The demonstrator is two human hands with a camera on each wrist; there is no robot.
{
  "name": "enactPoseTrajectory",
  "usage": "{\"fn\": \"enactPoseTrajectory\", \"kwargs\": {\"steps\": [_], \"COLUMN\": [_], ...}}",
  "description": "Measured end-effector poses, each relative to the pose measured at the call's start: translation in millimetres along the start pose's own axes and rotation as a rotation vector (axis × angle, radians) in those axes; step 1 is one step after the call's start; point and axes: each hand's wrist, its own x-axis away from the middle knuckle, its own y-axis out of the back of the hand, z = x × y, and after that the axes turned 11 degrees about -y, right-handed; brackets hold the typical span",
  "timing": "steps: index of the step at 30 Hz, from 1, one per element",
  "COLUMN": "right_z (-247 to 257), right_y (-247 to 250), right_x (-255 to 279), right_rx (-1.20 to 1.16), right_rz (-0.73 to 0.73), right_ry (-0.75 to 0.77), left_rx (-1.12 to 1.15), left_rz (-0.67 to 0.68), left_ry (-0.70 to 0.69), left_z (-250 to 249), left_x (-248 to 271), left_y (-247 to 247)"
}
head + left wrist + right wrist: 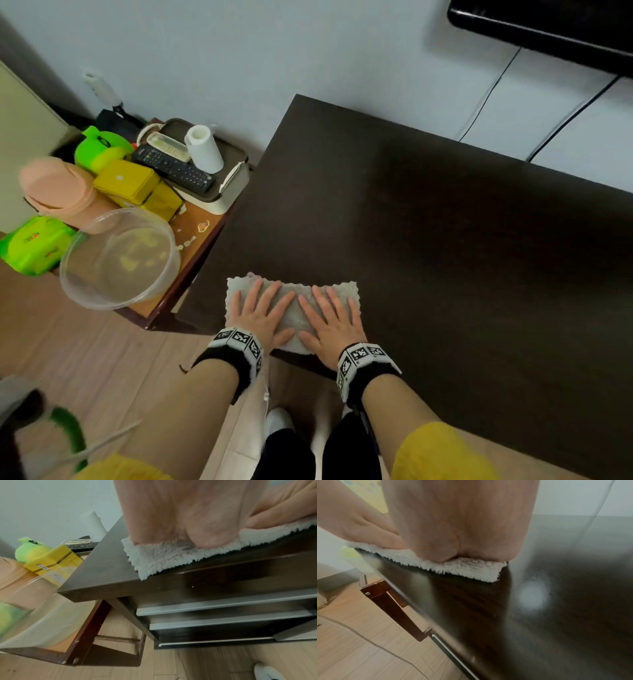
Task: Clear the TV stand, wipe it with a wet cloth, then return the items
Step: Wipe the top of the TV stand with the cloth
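A grey-white fluffy cloth point(294, 317) lies flat on the dark brown TV stand point(445, 240), near its front left corner. My left hand point(262, 310) presses on the cloth's left half with fingers straight and spread. Beside it, my right hand point(330, 317) presses flat on the right half. In the left wrist view the cloth point(163, 557) reaches the stand's front edge point(223, 566) under my palm. The right wrist view shows the cloth's right end point(471, 569) under my palm on the glossy top point(556, 615).
A low wooden side table point(202, 236) left of the stand holds a clear plastic bowl point(120, 257), yellow boxes point(133, 186), green containers point(32, 248), a pink cup point(56, 186), and a tray point(222, 198) with a remote point(174, 166) and paper roll point(203, 149). A TV point(548, 27) hangs at top right, with cables point(493, 89) down the wall.
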Motion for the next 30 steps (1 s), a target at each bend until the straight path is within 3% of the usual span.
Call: {"fn": "enactPoseTrajectory", "kwargs": {"steps": [3,7,10,12,15,20,24,30], "right_z": [1,3,-2,-10,-29,-61,-81,-95], "right_y": [-11,-12,4,16,37,76,114,180], "right_x": [17,45,57,65,75,98,105,111], "right_rx": [-0.027,-0.016,-0.042,-0.069,-0.139,-0.244,-0.327,-0.664], "right_rz": [-0.006,0.033,0.057,0.034,-0.04,-0.074,0.005,0.006], "right_ry": [-0.055,-0.051,0.002,-0.026,-0.141,-0.351,-0.316,-0.361], "left_rx": [0.045,-0.016,0.039,0.11,0.3,0.656,0.86,1.119], "left_rz": [-0.071,0.087,0.253,0.292,0.242,0.155,0.0,-0.331], "left_ry": [-0.087,-0.135,-0.122,-0.092,-0.017,-0.066,-0.059,-0.067], "left_z": [-2,-19,-34,-38,-38,-50,-71,-101], "left_x": [-1,-7,-4,1,6,13,16,18], "left_y": [20,44,62,71,86,129,163,214]}}
